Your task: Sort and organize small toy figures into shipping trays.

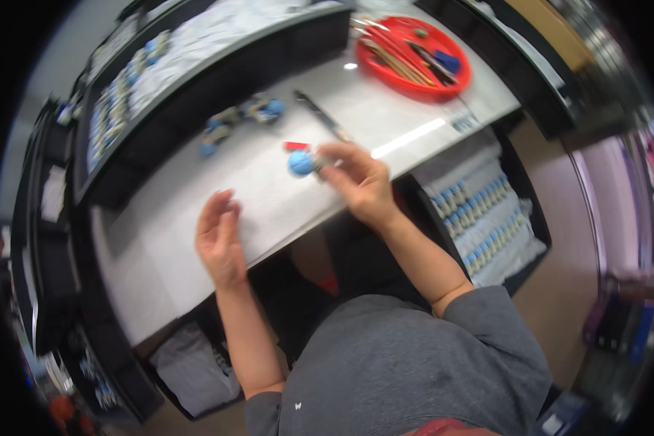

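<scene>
Between the thumb and fingers of my right hand (365,187) is a small figurine with a round blue top (300,163); its lower part is mostly covered by the fingers. My left hand (220,240) hovers over the front of the white table (167,240), loosely curved and open, holding nothing. Farther back lie a few similar blue-and-beige figurines (264,109), blurred. A small red piece (296,146) shows just behind the held figurine. Past my right fingers, a dark pen-like tool (318,112) lies slanted on the table.
A red round tray (443,93) with brushes and sticks stands at the far right. Behind the table runs a black tray (218,87) holding white cloth and figurines. Below the right edge, a black bin (538,221) bears rows of figurines; grey cloth (196,370) fills another at lower left.
</scene>
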### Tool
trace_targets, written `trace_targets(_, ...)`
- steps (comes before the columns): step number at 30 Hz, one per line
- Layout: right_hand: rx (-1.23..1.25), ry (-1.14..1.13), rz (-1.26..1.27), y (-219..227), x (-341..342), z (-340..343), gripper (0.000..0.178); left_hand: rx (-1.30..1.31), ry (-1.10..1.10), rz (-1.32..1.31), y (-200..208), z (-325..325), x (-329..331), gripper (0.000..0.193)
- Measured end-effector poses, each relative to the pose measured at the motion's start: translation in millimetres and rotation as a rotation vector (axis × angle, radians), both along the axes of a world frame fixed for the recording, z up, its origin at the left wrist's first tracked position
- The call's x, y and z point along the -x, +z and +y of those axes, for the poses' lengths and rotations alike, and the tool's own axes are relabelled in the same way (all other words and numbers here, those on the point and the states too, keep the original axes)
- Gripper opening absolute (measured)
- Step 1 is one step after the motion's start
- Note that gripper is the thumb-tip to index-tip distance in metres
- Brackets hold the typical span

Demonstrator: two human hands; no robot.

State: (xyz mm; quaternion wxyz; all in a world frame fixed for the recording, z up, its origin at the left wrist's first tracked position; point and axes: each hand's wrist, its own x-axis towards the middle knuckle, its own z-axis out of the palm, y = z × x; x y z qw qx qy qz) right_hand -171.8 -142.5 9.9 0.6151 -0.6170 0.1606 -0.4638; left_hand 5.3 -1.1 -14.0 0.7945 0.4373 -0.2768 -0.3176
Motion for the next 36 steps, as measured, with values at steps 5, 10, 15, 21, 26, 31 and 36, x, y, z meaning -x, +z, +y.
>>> trace_targets(5,-0.005,-0.878,-0.114,-19,126,-80,0.022,-0.051,-0.001,-0.021,11,-3,3,0.028)
trace_targets(10,-0.188,-1.295,0.181,-159,294,-135,0.024,-0.069,-0.012,-0.054,7,-12,7,0.025)
trace_targets(15,-0.364,-1.411,0.850,-221,330,-121,0.024,-0.110,0.026,-0.067,6,-7,7,0.023)
trace_targets(21,-0.335,-1.311,1.003,-215,313,-122,0.023,-0.126,0.043,-0.051,5,-9,8,0.022)
trace_targets(26,-0.186,-1.298,1.043,-210,295,-120,0.023,-0.131,0.065,-0.062,8,-7,6,0.021)
trace_targets(31,0.252,-1.406,1.208,-194,300,-131,0.028,-0.126,0.068,-0.026,7,-12,7,0.021)
trace_targets(36,0.279,-1.213,0.243,-52,154,-98,0.029,-0.092,0.018,-0.036,11,-13,10,0.020)
